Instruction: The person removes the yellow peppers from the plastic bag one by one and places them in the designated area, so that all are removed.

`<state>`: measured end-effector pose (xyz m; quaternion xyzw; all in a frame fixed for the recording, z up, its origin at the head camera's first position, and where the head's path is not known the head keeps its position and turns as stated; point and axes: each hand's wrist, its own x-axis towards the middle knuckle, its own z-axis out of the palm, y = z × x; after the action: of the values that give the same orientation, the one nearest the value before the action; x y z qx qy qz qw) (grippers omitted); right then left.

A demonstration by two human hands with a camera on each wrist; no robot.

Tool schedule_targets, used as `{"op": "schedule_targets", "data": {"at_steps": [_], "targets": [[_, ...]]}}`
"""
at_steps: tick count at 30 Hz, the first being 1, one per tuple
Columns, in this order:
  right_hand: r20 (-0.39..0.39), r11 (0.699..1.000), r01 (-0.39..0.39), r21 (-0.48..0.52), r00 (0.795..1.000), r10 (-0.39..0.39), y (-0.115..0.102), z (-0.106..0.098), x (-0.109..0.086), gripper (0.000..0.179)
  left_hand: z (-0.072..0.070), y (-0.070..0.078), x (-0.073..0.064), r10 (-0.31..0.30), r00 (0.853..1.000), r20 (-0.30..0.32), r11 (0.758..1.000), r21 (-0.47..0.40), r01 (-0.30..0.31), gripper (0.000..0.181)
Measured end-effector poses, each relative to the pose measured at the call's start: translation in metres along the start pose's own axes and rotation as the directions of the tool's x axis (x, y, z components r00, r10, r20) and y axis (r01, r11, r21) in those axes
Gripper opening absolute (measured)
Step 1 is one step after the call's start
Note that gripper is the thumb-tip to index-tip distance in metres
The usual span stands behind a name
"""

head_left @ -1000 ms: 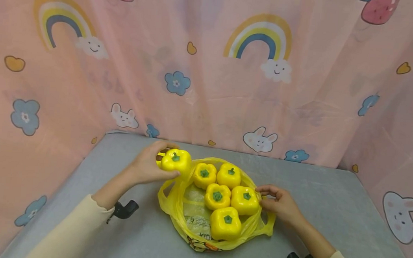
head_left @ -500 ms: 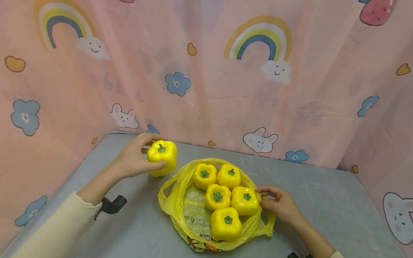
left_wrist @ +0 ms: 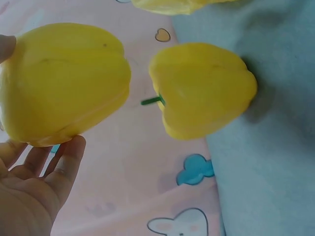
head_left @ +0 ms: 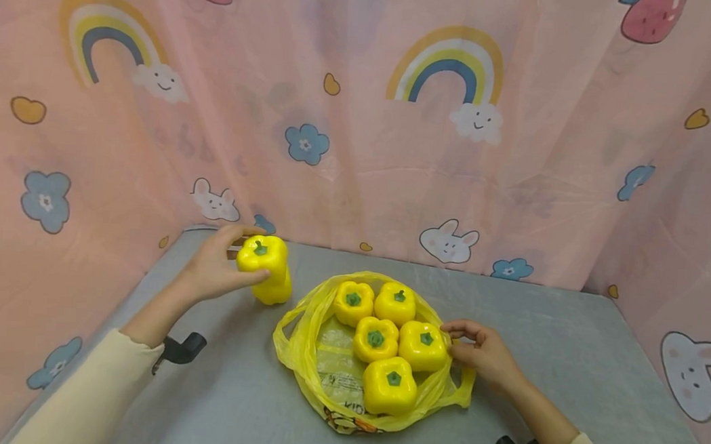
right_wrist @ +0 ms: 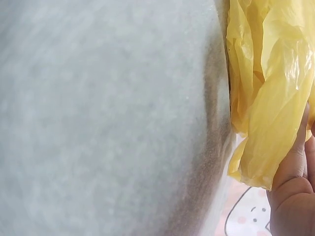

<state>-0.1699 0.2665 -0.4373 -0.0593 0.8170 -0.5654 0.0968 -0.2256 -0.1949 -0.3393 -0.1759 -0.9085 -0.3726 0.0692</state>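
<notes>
My left hand (head_left: 215, 261) holds a yellow bell pepper (head_left: 262, 253) with a green stem, thumb and fingers on its two sides. In the left wrist view this held pepper (left_wrist: 66, 83) hangs apart from a second yellow bell pepper (left_wrist: 202, 91), which stands on the table; the head view shows that standing pepper (head_left: 279, 291) partly hidden. Right of them lies a yellow plastic bag (head_left: 306, 375), its mouth spread wide, with several yellow bell peppers (head_left: 375, 339) inside. My right hand (head_left: 485, 352) pinches the bag's right rim; its fingertips are partly hidden by plastic (right_wrist: 275, 118) in the right wrist view.
The grey table (head_left: 544, 342) runs back to a pink curtain (head_left: 360, 147) printed with rainbows, rabbits and flowers. Bag handles stick out at its left and right sides. A dark wrist mount (head_left: 183, 348) hangs below the left wrist.
My left hand has carried its pepper leftward, away from the bag. The standing pepper, mostly covered before, now shows more. The right hand and the bag stay in place.
</notes>
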Motion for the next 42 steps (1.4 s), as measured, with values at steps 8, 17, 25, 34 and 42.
{"op": "schedule_targets", "data": {"at_steps": [8,17,25,34,42], "targets": [[0.01,1.0,0.019,-0.008,1.0,-0.019,0.004,-0.001,0.0,0.039,-0.006,-0.014,-0.003,-0.015,1.0,-0.026,1.0,0.008,0.015,0.069],[0.019,0.999,0.029,-0.015,0.999,-0.028,0.005,-0.002,0.002,0.037,-0.013,-0.028,-0.007,-0.057,0.997,-0.043,0.998,0.019,0.058,0.067],[0.025,0.999,0.04,-0.002,0.999,-0.04,0.004,-0.002,0.002,0.037,-0.018,-0.039,-0.008,-0.089,0.995,-0.05,0.996,0.012,0.09,0.069],[0.024,0.999,0.046,-0.014,0.999,-0.045,0.005,-0.002,0.003,0.037,-0.021,-0.042,-0.01,-0.078,0.994,-0.073,0.997,-0.003,0.078,0.066],[0.026,0.999,0.043,0.002,0.999,-0.043,0.006,-0.002,0.002,0.037,-0.023,-0.047,-0.012,-0.101,0.992,-0.071,0.995,-0.005,0.101,0.066]]}}
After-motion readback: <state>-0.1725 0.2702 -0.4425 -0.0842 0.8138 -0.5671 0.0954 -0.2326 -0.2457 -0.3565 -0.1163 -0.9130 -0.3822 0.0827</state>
